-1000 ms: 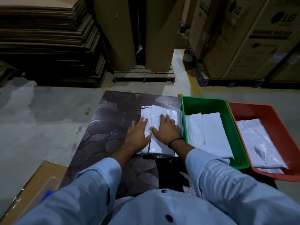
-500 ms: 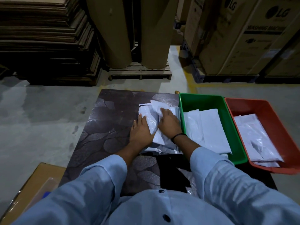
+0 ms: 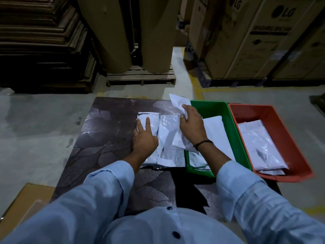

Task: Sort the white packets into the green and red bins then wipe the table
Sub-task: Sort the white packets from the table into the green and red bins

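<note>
A stack of white packets (image 3: 167,131) lies on the dark patterned table (image 3: 109,134), just left of the green bin (image 3: 228,127). My left hand (image 3: 145,138) rests flat on the stack's left side with straight fingers. My right hand (image 3: 190,124) grips one white packet (image 3: 178,101) and holds it lifted at the stack's right edge, beside the green bin's left wall. White packets lie in the green bin and in the red bin (image 3: 284,120) to its right.
Two big cardboard rolls stand on a wooden pallet (image 3: 140,76) beyond the table. Flat cardboard is stacked (image 3: 44,41) at the far left, large printed boxes (image 3: 255,37) at the far right. A cardboard box (image 3: 26,199) sits at the table's near left.
My right hand has closed on the top packet and lifted it up and to the right, toward the green bin. My left hand stays pressed on the stack.
</note>
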Demonstrator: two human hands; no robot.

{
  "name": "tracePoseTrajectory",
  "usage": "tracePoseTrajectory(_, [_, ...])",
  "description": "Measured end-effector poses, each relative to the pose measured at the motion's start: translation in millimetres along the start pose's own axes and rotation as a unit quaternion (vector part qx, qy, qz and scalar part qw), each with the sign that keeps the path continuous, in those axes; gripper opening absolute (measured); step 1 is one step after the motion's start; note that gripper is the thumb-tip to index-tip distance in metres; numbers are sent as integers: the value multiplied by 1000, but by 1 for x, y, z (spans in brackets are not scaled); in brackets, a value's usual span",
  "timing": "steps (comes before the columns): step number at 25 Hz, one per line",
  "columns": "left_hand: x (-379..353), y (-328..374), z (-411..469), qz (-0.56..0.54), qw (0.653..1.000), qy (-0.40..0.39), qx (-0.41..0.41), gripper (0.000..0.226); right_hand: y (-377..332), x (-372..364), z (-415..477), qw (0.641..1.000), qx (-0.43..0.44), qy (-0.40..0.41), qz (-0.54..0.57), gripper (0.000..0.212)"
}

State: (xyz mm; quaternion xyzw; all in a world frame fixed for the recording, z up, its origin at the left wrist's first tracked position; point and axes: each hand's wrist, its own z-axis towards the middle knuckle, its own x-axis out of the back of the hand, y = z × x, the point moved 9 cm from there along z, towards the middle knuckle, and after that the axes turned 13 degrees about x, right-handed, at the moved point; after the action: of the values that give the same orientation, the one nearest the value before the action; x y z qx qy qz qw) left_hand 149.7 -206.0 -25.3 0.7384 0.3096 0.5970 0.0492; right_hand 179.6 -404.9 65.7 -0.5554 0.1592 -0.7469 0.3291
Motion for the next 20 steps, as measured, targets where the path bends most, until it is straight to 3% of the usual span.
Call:
tracePoseTrajectory(12, [79,-6,13,-93,989,114,5,71,11,4,2,998,-5,-36,-58,46])
tracePoseTrajectory(20, [75,71,-11,-115,988,80,-69,70,27,46,-12,994,-19,-24,-107,53])
